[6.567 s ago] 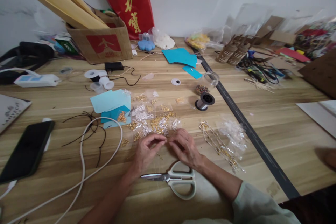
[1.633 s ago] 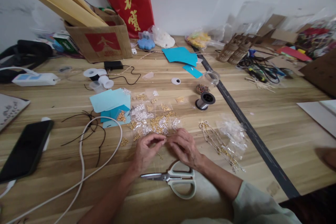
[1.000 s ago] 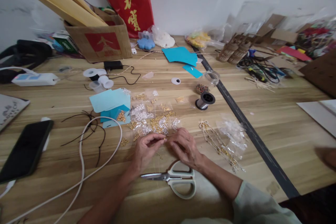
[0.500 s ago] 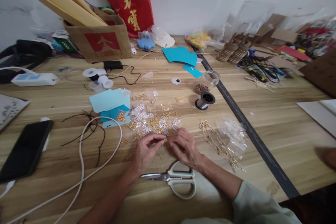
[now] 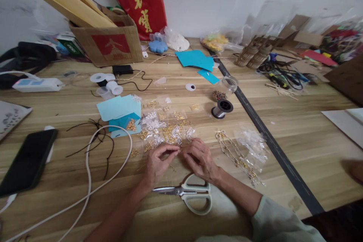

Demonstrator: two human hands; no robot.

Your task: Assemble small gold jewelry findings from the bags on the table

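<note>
Head view: left hand [image 5: 157, 166] and right hand [image 5: 200, 159] pinch one tiny gold piece [image 5: 178, 151] together.
Change: none, hands unmoved.
Near edge: scissors [image 5: 189, 193] idle on the worktop [image 5: 297, 136].

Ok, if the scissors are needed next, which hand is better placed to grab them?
Probably the right hand. The scissors lie with their pale handles directly under its wrist, blades pointing toward the left hand, whose fingertips pinch a tiny gold piece I can't identify.
</note>
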